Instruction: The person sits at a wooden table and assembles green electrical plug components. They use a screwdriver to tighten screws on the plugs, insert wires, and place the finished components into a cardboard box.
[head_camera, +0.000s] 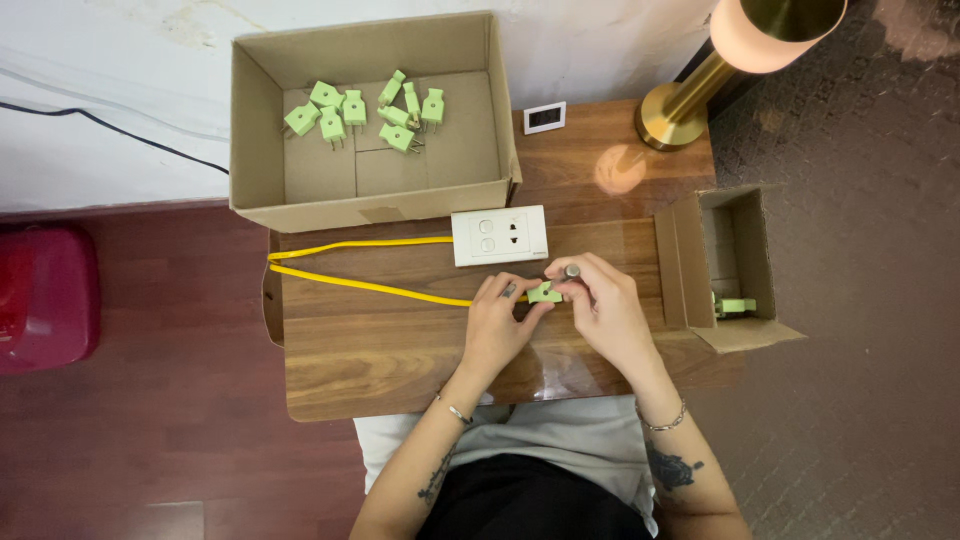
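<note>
My left hand (497, 322) and my right hand (602, 305) meet over the wooden table (380, 345). Both pinch a small green plug (545, 293) at the end of a yellow cable (370, 286). My right hand also holds a thin tool with a round grey end (572, 271) against the plug. A white socket plate (499, 235) lies just beyond the hands, with the yellow cable looping out from its left side.
A large open cardboard box (260, 150) at the back left holds several green plugs (352, 108). A smaller open box (745, 270) on the right holds one more green plug (735, 305). A brass lamp (690, 95) and a small white device (545, 117) stand behind.
</note>
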